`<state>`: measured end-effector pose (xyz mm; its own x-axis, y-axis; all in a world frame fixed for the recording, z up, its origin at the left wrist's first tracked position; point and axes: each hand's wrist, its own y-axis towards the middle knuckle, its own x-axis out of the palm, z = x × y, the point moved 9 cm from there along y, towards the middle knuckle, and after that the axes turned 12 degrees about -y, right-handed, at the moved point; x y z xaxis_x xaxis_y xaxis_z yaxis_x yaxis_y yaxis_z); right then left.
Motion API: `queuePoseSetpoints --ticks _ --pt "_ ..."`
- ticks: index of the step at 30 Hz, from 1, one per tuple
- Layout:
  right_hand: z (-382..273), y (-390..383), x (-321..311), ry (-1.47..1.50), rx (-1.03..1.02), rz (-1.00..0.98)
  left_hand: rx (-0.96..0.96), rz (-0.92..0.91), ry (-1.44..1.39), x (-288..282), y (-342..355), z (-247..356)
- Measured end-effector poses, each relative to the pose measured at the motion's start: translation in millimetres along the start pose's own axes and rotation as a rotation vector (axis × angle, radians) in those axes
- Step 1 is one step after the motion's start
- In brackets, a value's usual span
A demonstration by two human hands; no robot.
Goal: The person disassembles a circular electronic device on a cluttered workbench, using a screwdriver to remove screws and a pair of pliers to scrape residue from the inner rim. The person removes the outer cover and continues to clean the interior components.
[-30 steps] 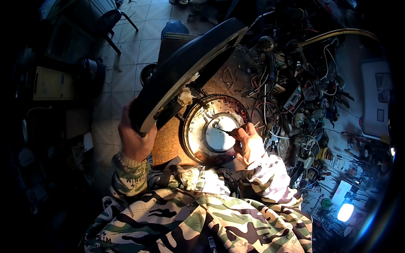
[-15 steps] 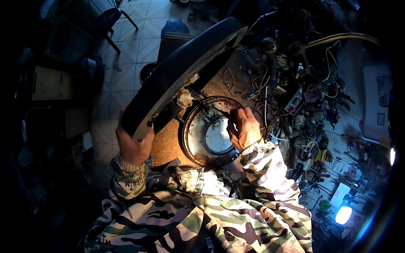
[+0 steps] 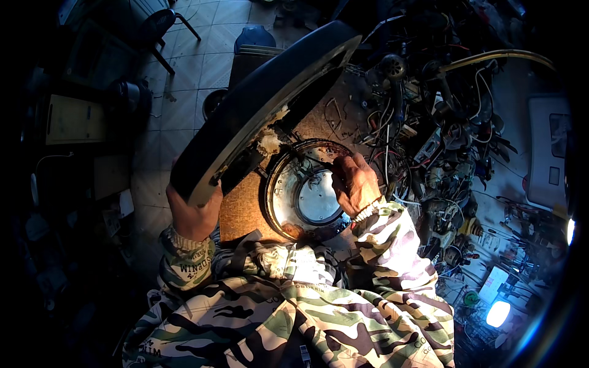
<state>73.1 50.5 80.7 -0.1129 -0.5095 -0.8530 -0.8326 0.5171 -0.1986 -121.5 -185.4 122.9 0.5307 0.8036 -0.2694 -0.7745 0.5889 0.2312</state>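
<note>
A large black appliance cover (image 3: 251, 98) with a curved rim stands tilted up over the left side of the wooden board (image 3: 239, 211). My left hand (image 3: 195, 211) is wrapped round its lower near corner. Torn pale padding (image 3: 269, 143) shows on the cover's inner side, next to a dark hinge-like bracket. On the board lies a round metal pan-shaped part (image 3: 282, 208), stained brown at its rim, with a shiny disc (image 3: 320, 196) in its middle. My right hand (image 3: 357, 184) is over its right edge, fingers bent together; whatever they pinch is hidden.
Tangled wires, tools and parts (image 3: 442, 141) crowd the right side, under a yellowish hose (image 3: 497, 54). A bright lamp (image 3: 498, 313) glows at lower right. A dark stool (image 3: 156, 27) and a blue seat (image 3: 254, 38) stand on the tiled floor beyond.
The black cover has shifted slightly, its lower left end moving a little left with my left hand. My right hand has turned slightly and stays at the pan-shaped part's right edge.
</note>
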Motion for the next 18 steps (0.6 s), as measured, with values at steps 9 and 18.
queuePoseSetpoints --ticks 9,18 --pt "-9.9 3.9 -6.4 -0.132 -0.058 0.022 -0.085 -0.041 0.003 2.5 0.8 -6.3" --pt "-15.5 35.9 12.9 -0.39 -0.179 -0.205 -0.071 -0.062 -0.036 7.0 3.3 -1.6"
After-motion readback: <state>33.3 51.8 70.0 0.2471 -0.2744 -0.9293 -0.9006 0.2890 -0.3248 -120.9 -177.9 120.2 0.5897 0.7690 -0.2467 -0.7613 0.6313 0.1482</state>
